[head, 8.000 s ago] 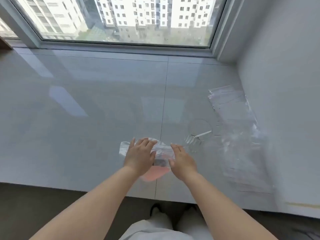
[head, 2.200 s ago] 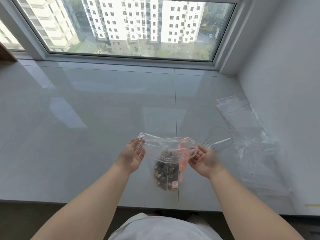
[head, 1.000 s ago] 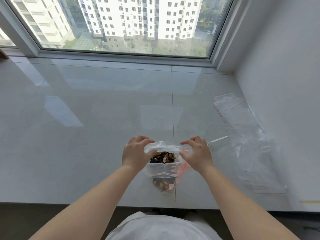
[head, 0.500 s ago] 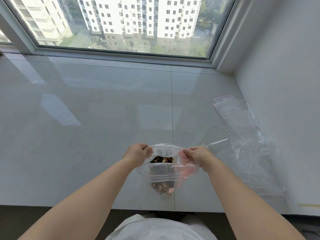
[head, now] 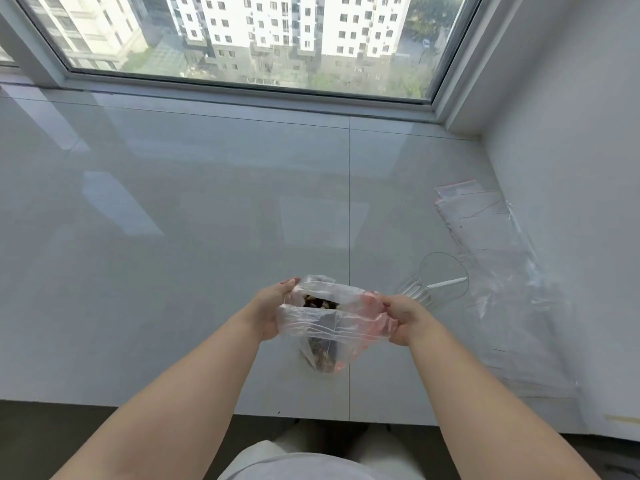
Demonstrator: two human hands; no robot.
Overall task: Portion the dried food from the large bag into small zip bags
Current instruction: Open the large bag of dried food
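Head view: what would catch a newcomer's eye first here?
The clear bag of dark dried food, gripped at its mouth by the left hand and right hand near the front edge of the pale sill. Beyond it, the big window fills the top, and flat empty bags lie to the right by the wall.

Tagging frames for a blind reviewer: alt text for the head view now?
Both hands, left hand and right hand, hold open the mouth of a clear large bag of dark dried food above a glossy white sill. Empty small zip bags and a clear scoop lie to the right, under a window.
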